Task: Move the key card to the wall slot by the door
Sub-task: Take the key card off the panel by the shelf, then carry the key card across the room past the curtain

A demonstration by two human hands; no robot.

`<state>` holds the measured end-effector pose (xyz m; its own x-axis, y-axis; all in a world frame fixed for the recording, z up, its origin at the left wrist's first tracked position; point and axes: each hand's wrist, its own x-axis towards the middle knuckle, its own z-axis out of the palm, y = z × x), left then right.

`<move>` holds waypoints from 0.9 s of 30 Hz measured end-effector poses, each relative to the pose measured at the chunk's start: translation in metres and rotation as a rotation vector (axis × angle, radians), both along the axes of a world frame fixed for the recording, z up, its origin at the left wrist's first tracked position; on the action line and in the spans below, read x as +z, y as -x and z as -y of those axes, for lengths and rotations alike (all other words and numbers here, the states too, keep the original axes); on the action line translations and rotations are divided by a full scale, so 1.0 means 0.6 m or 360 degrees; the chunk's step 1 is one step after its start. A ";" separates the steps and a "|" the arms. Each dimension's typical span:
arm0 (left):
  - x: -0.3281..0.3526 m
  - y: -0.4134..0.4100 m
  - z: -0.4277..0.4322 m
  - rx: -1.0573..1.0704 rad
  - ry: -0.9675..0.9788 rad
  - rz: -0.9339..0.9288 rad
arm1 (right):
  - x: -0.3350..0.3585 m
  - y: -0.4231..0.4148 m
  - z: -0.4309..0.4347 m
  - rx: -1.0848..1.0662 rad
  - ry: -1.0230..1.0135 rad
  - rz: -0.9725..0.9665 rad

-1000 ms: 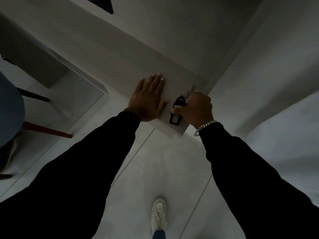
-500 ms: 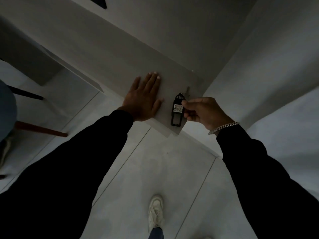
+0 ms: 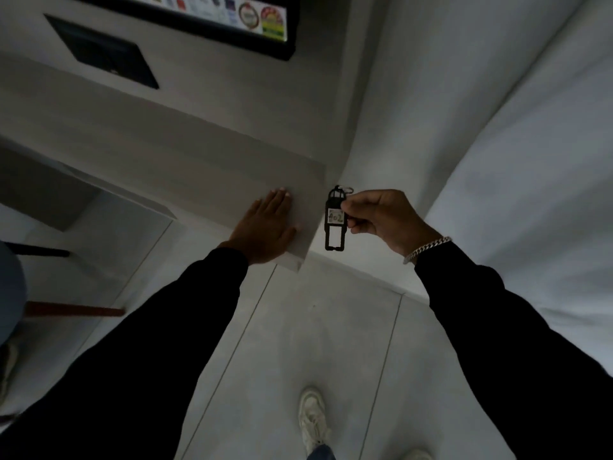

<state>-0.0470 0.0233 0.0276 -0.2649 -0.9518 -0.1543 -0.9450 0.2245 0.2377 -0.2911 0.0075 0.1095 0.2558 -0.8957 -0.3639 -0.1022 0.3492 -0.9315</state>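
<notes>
The key card (image 3: 335, 219) is a flat black tag with a white numbered label and a metal ring at its top. My right hand (image 3: 381, 218) pinches it by its right edge and holds it upright in the air, just past the right end of the grey shelf (image 3: 199, 167). My left hand (image 3: 265, 225) lies flat, palm down and fingers together, on the shelf's near right corner. No wall slot or door shows in the head view.
A white wall (image 3: 497, 111) rises on the right, meeting the shelf's wall in a corner. A dark framed board (image 3: 212, 18) and a black panel (image 3: 102, 51) hang above the shelf. A chair's legs (image 3: 66, 308) stand at the left. My shoe (image 3: 313, 419) rests on the tiled floor.
My right hand has lifted the key card off the shelf's corner and carried it right, clear of the shelf. My left hand stays flat on the shelf. The view has tilted upward.
</notes>
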 end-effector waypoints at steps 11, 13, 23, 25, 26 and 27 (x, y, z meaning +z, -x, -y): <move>0.137 0.147 -0.089 -0.0371 0.0534 -0.0451 | 0.128 0.132 -0.106 -0.0283 0.0322 -0.0054; 0.166 0.182 -0.090 -0.0429 0.0644 -0.0515 | 0.156 0.166 -0.130 -0.0323 0.0361 -0.0049; 0.312 0.405 -0.142 -0.0710 0.0944 -0.0649 | 0.272 0.369 -0.289 -0.0496 0.0593 -0.0178; 0.335 0.462 -0.167 -0.0747 0.0980 -0.0656 | 0.288 0.417 -0.328 -0.0544 0.0630 -0.0169; 0.345 0.491 -0.181 -0.0761 0.1000 -0.0659 | 0.296 0.442 -0.348 -0.0566 0.0647 -0.0160; 0.355 0.520 -0.194 -0.0771 0.1014 -0.0663 | 0.305 0.468 -0.368 -0.0588 0.0666 -0.0151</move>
<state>-0.3587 0.1399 0.2405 -0.5758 -0.5935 0.5623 -0.5778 0.7820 0.2338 -0.5716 0.2285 0.2922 -0.1188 -0.9923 0.0353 -0.1332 -0.0193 -0.9909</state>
